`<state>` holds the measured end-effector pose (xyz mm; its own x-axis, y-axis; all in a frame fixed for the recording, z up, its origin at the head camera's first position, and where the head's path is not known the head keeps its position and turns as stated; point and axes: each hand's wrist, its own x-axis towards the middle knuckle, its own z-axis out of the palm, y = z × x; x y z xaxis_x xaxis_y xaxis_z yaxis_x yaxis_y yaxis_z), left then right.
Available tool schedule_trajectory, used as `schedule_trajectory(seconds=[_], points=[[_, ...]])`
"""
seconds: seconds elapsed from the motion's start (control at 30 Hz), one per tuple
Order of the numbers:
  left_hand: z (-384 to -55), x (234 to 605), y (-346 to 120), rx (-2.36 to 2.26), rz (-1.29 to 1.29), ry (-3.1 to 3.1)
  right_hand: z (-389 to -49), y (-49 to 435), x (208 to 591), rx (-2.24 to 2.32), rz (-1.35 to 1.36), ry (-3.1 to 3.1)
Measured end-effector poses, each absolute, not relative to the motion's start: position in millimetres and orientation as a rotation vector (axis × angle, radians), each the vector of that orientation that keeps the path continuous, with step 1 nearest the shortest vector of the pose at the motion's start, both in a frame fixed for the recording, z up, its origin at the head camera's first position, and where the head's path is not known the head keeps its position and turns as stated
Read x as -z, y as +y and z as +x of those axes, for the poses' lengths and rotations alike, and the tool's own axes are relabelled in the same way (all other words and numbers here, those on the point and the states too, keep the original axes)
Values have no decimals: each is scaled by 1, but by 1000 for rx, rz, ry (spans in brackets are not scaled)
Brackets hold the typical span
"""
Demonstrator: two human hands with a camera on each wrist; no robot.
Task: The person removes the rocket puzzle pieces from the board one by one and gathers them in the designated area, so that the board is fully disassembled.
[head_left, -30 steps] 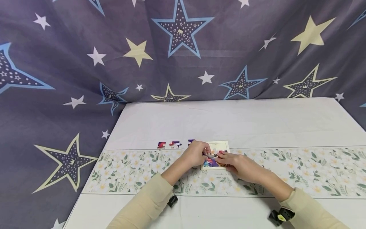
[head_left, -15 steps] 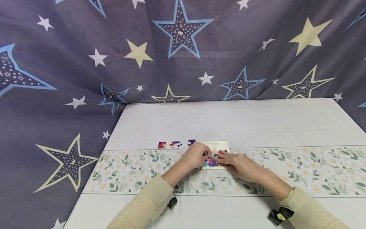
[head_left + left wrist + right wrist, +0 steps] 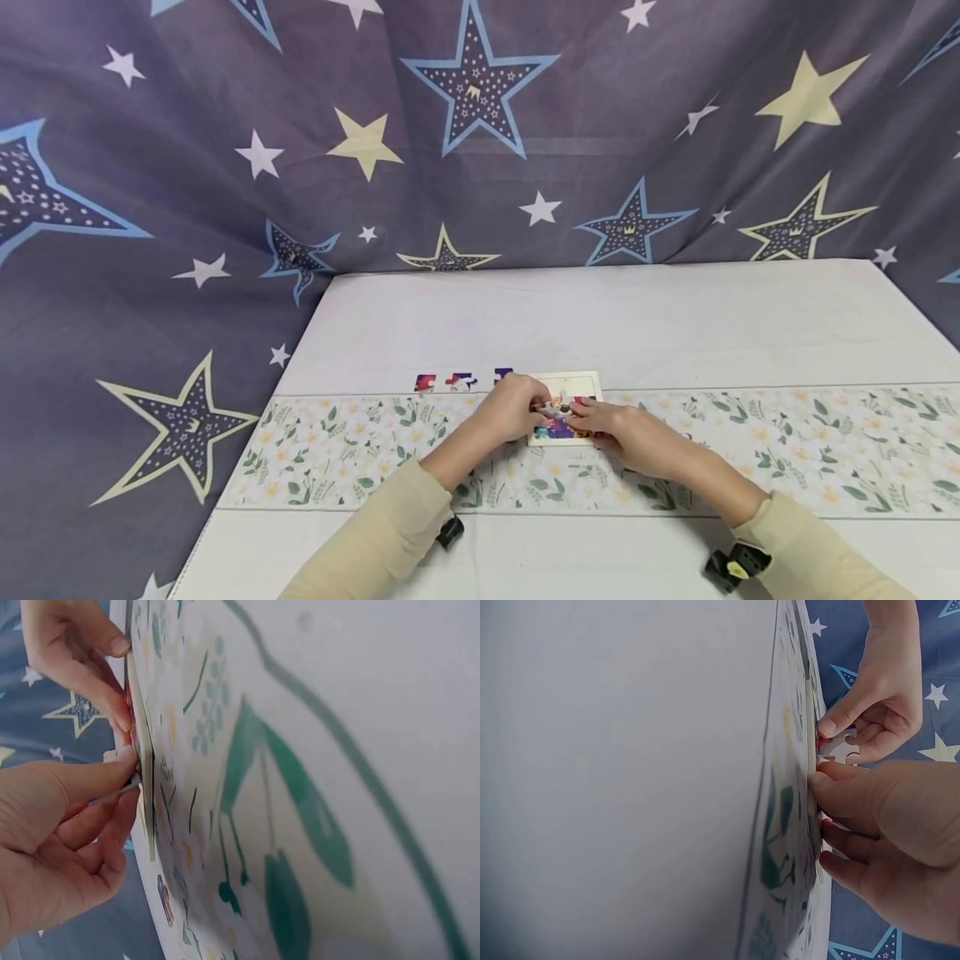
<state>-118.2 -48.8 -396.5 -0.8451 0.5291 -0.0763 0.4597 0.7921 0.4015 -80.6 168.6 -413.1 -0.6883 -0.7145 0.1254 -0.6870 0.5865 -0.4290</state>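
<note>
My left hand [image 3: 512, 408] pinches a jigsaw puzzle piece [image 3: 840, 748] between thumb and fingertips, tilted up over the puzzle; its pale back shows in the right wrist view. Under both hands lies a small puzzle board with a cream frame [image 3: 576, 373], its near part filled with colourful joined pieces [image 3: 557, 429]. The far part shows bare cream. My right hand [image 3: 641, 437] rests on the board's right side, fingertips on the fitted pieces and thumb at the near edge. Part of the picture is hidden behind the fingers.
Three loose puzzle pieces lie left of the board: a red one [image 3: 425, 382], a purple and white one [image 3: 461, 382], and a purple one [image 3: 502, 373] close behind my left hand. A floral band [image 3: 337, 450] crosses the white tablecloth [image 3: 675, 325]. A starry curtain [image 3: 420, 192] hangs behind.
Both hands keep almost the same places. The left fingers shift slightly on the piece, and more of its pale surface shows. The head view tips very slightly.
</note>
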Motion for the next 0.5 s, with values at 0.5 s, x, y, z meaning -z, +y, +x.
schedule_trajectory(seconds=[0.5], points=[[-124, 386, -65, -973, 573, 2631, -82, 168, 417, 706, -1193, 2746]])
